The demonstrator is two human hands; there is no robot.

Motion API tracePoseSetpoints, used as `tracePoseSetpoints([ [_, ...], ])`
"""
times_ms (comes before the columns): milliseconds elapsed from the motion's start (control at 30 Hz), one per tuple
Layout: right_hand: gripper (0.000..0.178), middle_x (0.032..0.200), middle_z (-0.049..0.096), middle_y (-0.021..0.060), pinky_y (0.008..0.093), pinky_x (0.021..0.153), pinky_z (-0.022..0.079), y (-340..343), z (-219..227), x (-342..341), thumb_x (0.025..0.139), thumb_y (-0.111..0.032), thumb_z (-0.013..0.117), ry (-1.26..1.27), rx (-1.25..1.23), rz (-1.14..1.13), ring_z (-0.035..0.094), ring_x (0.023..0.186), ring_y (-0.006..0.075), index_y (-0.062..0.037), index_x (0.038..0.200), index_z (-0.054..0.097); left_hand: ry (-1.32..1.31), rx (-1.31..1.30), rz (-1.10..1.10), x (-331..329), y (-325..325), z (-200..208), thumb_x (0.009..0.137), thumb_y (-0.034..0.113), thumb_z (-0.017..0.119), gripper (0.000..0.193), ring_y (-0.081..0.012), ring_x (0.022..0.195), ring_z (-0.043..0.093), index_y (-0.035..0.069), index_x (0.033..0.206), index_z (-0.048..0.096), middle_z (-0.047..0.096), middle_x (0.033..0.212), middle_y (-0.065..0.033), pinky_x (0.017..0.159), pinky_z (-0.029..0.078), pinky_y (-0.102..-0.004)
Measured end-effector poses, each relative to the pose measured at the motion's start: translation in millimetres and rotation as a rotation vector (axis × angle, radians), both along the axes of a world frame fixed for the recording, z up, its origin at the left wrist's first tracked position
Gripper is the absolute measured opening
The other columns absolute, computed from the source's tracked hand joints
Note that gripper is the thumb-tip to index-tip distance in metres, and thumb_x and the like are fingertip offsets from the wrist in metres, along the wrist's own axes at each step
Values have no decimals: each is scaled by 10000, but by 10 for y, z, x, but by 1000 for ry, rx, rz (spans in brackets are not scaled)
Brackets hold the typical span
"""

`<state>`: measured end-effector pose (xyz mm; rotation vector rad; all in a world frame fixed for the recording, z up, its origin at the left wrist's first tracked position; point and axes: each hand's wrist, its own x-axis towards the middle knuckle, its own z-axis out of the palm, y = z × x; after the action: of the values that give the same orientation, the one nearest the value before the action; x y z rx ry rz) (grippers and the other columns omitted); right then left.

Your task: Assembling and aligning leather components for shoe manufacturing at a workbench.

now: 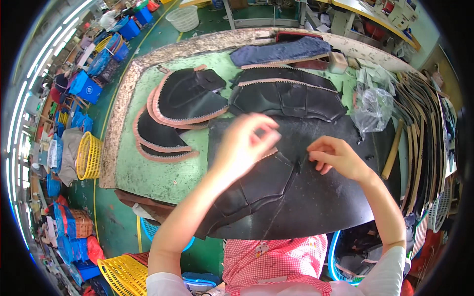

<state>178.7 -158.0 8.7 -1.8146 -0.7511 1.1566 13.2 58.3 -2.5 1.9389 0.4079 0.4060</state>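
Above the mat [331, 202], left hand [249, 140] and right hand [338, 157] half-curled; can't tell if either pinches anything. Panel [264, 181] looks loose: left forearm [191, 212] could brush it askew.

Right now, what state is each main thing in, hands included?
Left hand: raised, fingers bent, blurred
Right hand: raised, fingers curled; grip unclear
Near black piece: lying on the mat, unheld
Mat: spread out, scuffed
Curved pieces: overlapping
Plastic bag: crumpled
Blue cloth: lying lengthwise
Strips: bunched, bent
White basket: upright, uncovered
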Motion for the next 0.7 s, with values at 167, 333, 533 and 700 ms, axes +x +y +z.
tracePoseSetpoints([
  [167,187,913,701,63,250,685,550,-315,-65,41,968,-134,645,14,11,-45,657,775,105,-1,1097,668,158,993,839,-682,1919,-169,805,390,819,541,-230,846,669,0,1119,617,672,981,-135,775,531,-352],
  [333,175,924,711,64,256,707,551,-269,-24,-97,958,-113,652,-50,45,0,669,801,108,-6,1096,669,251,404,634,-826,2229,-178,741,406,886,591,-174,666,660,-38,1062,665,691,807,-55,585,530,-309],
  [533,180,922,702,83,277,751,542,-270,324,-276,910,-41,682,-425,200,70,674,813,130,1,1085,673,-404,43,488,-634,1831,136,889,136,745,386,-164,1019,650,-22,1201,582,683,1126,-85,902,503,-314],
  [700,259,976,693,91,281,745,539,-458,980,-496,791,83,699,-684,430,-158,668,817,147,-7,1034,688,-435,-118,132,-318,743,1327,873,147,741,416,-158,1014,628,-8,1208,549,646,1115,-80,898,488,-294],
])
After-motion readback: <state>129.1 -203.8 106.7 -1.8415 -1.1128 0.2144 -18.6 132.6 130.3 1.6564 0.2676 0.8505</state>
